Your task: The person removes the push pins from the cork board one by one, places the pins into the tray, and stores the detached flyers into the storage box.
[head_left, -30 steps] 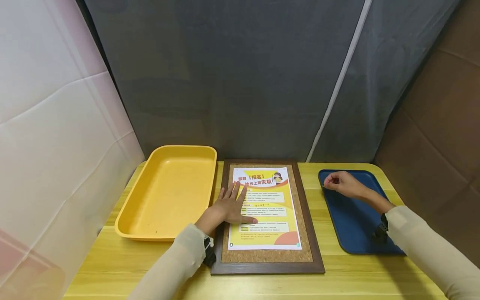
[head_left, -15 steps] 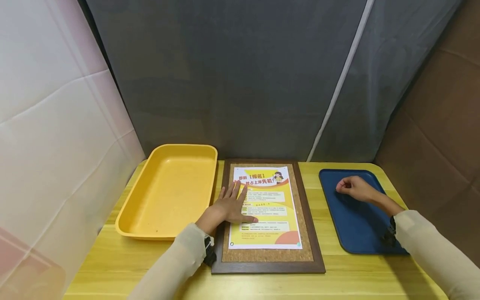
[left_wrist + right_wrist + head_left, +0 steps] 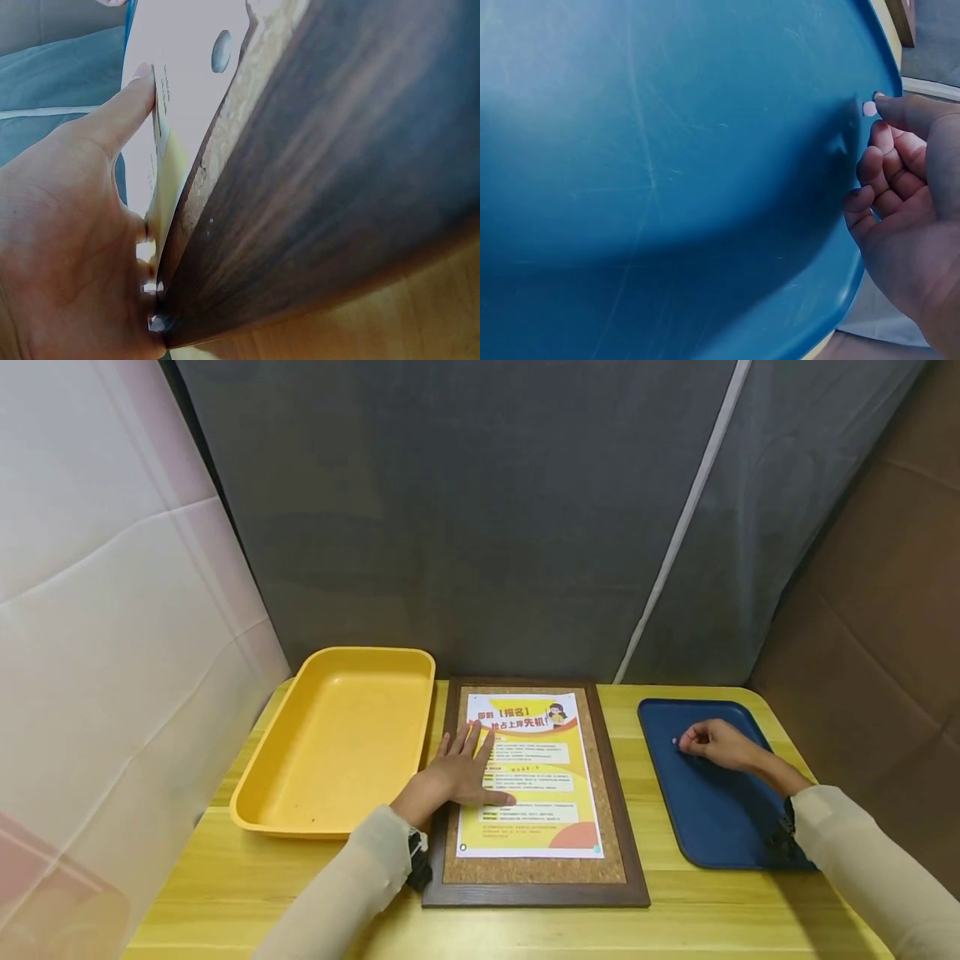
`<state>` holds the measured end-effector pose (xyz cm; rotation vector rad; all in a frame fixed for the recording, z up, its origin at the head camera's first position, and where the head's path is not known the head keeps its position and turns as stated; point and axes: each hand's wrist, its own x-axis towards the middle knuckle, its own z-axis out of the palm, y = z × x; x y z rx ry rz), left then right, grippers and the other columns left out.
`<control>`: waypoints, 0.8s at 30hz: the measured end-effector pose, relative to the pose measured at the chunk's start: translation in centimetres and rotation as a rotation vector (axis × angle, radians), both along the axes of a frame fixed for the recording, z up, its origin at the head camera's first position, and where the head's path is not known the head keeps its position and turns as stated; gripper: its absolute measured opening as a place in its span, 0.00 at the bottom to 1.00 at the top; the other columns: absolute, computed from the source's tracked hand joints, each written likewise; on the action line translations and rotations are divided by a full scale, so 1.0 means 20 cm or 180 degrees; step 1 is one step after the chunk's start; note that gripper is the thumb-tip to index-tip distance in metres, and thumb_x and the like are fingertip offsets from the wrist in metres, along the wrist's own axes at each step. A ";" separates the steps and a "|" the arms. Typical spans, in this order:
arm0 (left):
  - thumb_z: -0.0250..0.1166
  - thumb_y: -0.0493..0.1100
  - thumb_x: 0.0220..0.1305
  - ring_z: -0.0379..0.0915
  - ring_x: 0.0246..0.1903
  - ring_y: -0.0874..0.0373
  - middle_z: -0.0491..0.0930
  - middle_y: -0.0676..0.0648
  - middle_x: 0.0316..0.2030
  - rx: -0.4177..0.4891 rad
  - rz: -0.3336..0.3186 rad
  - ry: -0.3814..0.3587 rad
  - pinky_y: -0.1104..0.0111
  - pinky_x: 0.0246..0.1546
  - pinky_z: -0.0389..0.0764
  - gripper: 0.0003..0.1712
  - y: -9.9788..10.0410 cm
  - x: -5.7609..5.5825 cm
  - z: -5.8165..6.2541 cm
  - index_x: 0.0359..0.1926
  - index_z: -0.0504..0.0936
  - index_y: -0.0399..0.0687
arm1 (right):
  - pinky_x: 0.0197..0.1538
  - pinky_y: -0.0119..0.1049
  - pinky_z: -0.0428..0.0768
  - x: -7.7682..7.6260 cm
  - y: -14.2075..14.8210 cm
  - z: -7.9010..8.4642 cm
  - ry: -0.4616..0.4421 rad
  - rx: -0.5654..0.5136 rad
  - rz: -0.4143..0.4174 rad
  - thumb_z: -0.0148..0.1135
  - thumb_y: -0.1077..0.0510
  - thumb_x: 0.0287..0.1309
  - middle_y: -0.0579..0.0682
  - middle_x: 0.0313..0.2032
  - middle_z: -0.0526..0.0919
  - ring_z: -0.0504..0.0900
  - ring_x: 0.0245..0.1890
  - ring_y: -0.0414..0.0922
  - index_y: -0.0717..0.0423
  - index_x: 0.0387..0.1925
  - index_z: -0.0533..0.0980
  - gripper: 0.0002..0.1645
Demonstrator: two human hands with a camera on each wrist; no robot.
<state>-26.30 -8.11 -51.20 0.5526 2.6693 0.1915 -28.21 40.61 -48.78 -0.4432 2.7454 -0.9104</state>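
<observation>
My left hand (image 3: 459,777) lies flat with spread fingers on a printed yellow and white poster (image 3: 536,835). The poster rests on a cork board (image 3: 532,872) with a dark brown wooden frame (image 3: 540,896). In the left wrist view the thumb (image 3: 127,109) reaches over the paper. Over the blue tray (image 3: 697,827), my right hand (image 3: 716,745) has its thumb and index finger pinched at a small pale pushpin (image 3: 869,109). Only its pale head shows at the fingertips. The other right fingers are curled loosely.
To the left of the board stands a deep yellow tray (image 3: 330,835) with a tiny dark speck in it. A grey curtain (image 3: 450,527) hangs behind the wooden table (image 3: 525,935). White and brown cloth walls close off the sides.
My right hand has moved right and slightly down, from the tray's left edge to over its inside. The pale pin head now shows at the fingertips. My left hand stays on the poster.
</observation>
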 end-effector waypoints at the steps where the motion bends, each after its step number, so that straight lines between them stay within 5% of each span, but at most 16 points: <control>1: 0.61 0.85 0.58 0.14 0.82 0.43 0.22 0.41 0.84 0.0027 0.0008 0.0010 0.41 0.79 0.25 0.76 0.00 0.00 0.00 0.86 0.30 0.52 | 0.38 0.31 0.76 0.00 0.00 0.00 0.0002 0.0008 -0.0008 0.64 0.65 0.72 0.51 0.35 0.85 0.77 0.34 0.42 0.65 0.38 0.84 0.06; 24: 0.60 0.85 0.58 0.14 0.83 0.43 0.22 0.41 0.84 0.0053 0.0019 0.0012 0.41 0.79 0.24 0.76 0.00 0.01 0.02 0.86 0.32 0.50 | 0.37 0.30 0.77 0.02 0.03 -0.04 0.0082 0.0061 -0.0156 0.64 0.67 0.69 0.49 0.34 0.85 0.78 0.34 0.42 0.63 0.37 0.84 0.05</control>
